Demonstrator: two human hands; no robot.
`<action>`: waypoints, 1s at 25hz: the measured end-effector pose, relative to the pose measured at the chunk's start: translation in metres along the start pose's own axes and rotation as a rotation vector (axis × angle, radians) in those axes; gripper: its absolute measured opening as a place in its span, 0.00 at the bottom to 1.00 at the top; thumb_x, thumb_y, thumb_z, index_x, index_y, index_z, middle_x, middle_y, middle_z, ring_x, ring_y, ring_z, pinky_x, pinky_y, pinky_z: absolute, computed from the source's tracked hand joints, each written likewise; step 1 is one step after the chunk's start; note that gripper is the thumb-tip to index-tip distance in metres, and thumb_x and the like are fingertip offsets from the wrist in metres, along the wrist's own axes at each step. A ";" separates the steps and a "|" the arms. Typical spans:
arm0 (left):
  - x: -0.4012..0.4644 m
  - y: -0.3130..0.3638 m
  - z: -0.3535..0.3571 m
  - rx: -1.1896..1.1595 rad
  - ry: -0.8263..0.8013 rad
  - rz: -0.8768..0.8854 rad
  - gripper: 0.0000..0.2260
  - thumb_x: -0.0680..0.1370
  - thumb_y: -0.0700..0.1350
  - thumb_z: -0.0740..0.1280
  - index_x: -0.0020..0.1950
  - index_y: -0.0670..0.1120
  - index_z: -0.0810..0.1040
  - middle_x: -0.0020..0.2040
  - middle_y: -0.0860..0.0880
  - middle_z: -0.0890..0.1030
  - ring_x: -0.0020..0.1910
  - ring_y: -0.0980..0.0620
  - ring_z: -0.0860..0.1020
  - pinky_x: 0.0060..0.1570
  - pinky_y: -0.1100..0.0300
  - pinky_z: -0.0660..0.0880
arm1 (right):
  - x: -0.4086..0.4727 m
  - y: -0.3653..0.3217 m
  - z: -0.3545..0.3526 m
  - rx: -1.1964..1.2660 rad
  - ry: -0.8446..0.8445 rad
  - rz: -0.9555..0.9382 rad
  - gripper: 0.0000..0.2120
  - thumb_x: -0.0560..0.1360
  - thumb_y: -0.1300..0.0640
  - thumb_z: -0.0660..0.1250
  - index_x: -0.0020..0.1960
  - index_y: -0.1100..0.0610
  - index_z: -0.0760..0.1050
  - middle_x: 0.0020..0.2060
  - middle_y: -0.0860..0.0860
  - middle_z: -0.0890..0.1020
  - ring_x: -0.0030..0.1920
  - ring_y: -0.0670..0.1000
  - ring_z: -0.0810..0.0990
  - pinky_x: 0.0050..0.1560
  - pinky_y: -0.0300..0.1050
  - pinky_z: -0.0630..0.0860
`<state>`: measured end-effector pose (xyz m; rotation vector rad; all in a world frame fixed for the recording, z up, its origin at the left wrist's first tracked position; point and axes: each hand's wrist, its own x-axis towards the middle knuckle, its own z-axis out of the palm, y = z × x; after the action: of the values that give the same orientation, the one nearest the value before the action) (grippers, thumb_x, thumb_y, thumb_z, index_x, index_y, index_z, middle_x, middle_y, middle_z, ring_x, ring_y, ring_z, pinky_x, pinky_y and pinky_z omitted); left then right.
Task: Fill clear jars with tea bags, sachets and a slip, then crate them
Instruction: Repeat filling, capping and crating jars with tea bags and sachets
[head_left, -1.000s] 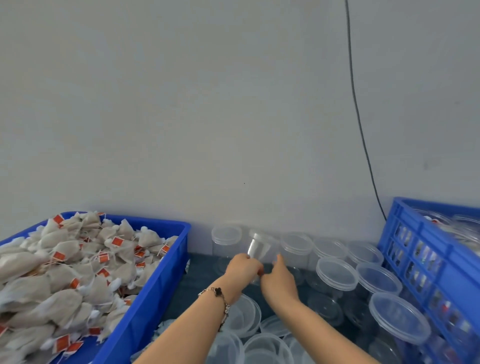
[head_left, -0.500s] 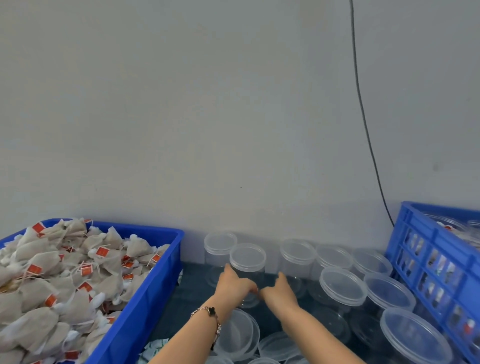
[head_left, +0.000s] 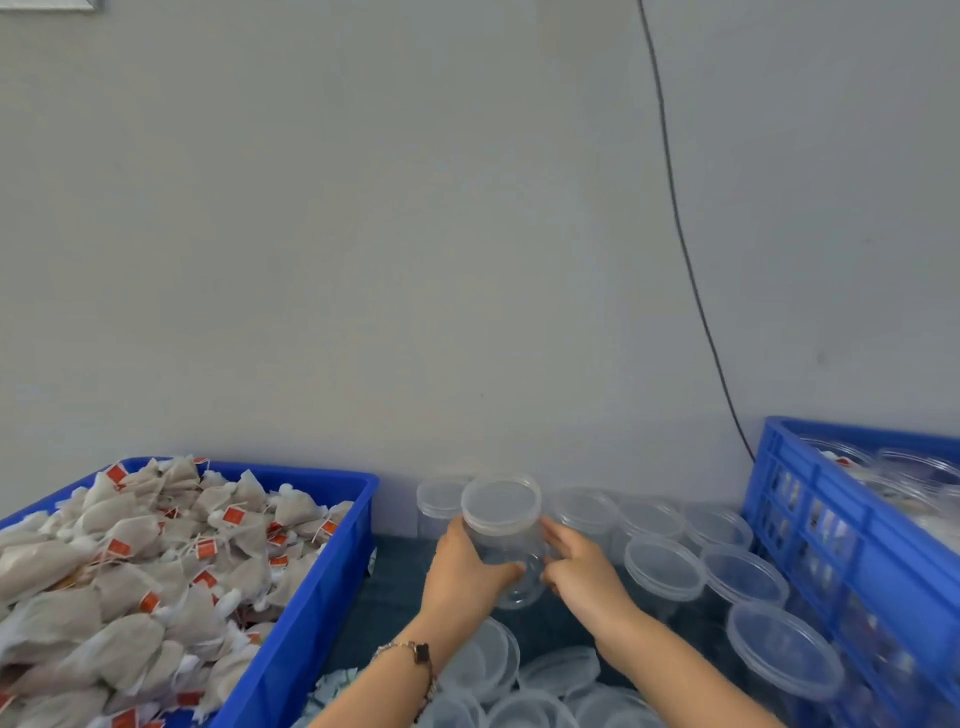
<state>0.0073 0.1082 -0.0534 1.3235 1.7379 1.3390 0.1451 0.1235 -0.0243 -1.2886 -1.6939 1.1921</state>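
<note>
I hold one clear lidded jar (head_left: 503, 525) between both hands, lifted a little above the dark table. My left hand (head_left: 462, 574) grips its left side and my right hand (head_left: 582, 569) grips its right side. The jar looks empty and its lid is on. More clear lidded jars (head_left: 662, 566) stand in rows to the right and behind. At the left is a blue bin (head_left: 306, 597) heaped with tea bags (head_left: 135, 561) that carry red tags. At the right edge stands a blue slatted crate (head_left: 852, 540) with filled jars inside.
Loose clear lids and jars (head_left: 498, 660) lie on the table below my wrists. A few pale sachets (head_left: 332, 686) lie by the bin's near corner. A grey wall with a black cable (head_left: 680, 244) rises right behind the jars.
Both hands closed round the jar in the back row and drew it up and toward me. The camera tilted slightly.
</note>
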 end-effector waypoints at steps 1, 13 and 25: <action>-0.008 0.005 -0.006 -0.011 0.003 0.010 0.35 0.65 0.47 0.78 0.68 0.49 0.67 0.60 0.52 0.75 0.59 0.52 0.74 0.58 0.55 0.74 | -0.015 -0.008 -0.003 0.004 -0.016 -0.006 0.30 0.73 0.74 0.55 0.72 0.53 0.64 0.68 0.48 0.71 0.65 0.48 0.71 0.65 0.45 0.70; -0.157 0.000 -0.074 0.230 -0.019 0.212 0.39 0.58 0.62 0.77 0.64 0.52 0.66 0.56 0.59 0.74 0.54 0.61 0.74 0.47 0.64 0.72 | -0.163 -0.021 -0.003 -0.246 -0.133 -0.088 0.27 0.77 0.57 0.63 0.74 0.51 0.61 0.65 0.49 0.75 0.62 0.48 0.75 0.55 0.41 0.75; -0.170 -0.020 -0.113 0.251 -0.103 0.417 0.39 0.55 0.66 0.74 0.60 0.80 0.59 0.62 0.69 0.69 0.63 0.62 0.71 0.60 0.57 0.71 | -0.166 -0.052 0.063 -0.768 -0.032 -0.019 0.51 0.63 0.21 0.54 0.75 0.53 0.54 0.70 0.58 0.66 0.67 0.61 0.68 0.51 0.52 0.69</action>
<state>-0.0390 -0.0912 -0.0553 1.9445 1.6572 1.2635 0.1161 -0.0573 0.0045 -1.6750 -2.2877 0.5408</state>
